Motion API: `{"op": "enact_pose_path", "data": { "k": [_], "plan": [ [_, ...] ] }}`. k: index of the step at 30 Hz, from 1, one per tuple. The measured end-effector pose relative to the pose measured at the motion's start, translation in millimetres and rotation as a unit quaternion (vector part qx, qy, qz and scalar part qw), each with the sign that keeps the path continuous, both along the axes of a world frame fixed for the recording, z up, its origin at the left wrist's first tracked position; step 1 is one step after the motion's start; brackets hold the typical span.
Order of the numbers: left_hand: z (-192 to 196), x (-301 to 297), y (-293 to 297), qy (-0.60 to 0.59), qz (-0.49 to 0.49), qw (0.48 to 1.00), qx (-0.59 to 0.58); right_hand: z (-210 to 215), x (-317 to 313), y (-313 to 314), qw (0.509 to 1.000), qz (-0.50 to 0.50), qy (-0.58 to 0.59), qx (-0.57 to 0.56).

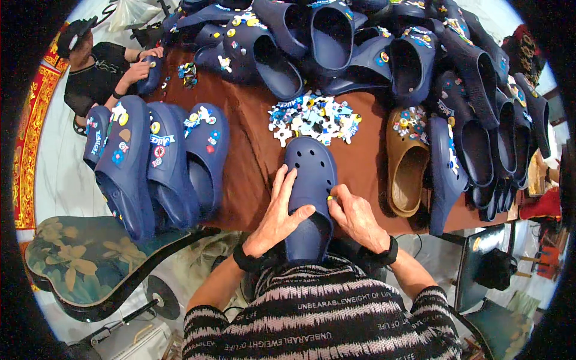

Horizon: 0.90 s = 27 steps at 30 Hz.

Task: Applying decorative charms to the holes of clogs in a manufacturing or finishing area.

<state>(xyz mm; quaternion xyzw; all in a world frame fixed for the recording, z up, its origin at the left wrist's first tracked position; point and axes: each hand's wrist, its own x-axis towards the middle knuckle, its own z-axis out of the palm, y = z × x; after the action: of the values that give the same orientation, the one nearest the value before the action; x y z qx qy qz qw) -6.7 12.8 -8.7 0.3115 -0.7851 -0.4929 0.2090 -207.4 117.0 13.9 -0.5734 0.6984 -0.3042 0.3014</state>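
A navy blue clog (pixel 311 180) with holes in its upper and no charms on its top lies in front of me, toe pointing away. My left hand (pixel 277 211) holds its left side, fingers along the upper and thumb across the foot opening. At the clog's right side, my right hand (pixel 357 217) pinches a small charm (pixel 330 197), of which only a yellow bit shows. Just beyond the toe is a pile of loose shoe charms (pixel 315 117), mostly white, blue and yellow.
Several charm-covered navy clogs (pixel 123 162) stand at the left; more clogs (pixel 333 39) are heaped at the back and right. A brown clog (pixel 409 174) sits right of the brown tablecloth's (pixel 246 135) middle. Another person (pixel 99 75) handles a clog at the far left. A floral stool (pixel 78 258) stands lower left.
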Motion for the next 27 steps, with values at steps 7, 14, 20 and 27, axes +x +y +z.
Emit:
{"op": "enact_pose_path", "data": {
  "k": [7, 14, 20, 27],
  "plan": [
    [0.4, -3.8, 6.9, 0.016, 0.026, 0.999, 0.014, -5.3, -4.2, -8.5, 0.991, -0.024, -0.127, 0.033],
    [0.7, -8.4, 12.6, 0.023, 0.041, 0.999, 0.002, -9.4, 3.7, -8.5, 0.981, -0.089, -0.169, 0.022],
    [-0.3, -11.2, 15.5, 0.015, 0.058, 0.998, -0.010, -24.7, 5.9, -7.6, 0.981, -0.139, -0.136, -0.008],
    [-4.6, -10.8, 22.1, 0.020, 0.080, 0.996, -0.016, -40.1, -12.8, -8.1, 0.939, -0.152, -0.307, -0.045]
  ]
}}
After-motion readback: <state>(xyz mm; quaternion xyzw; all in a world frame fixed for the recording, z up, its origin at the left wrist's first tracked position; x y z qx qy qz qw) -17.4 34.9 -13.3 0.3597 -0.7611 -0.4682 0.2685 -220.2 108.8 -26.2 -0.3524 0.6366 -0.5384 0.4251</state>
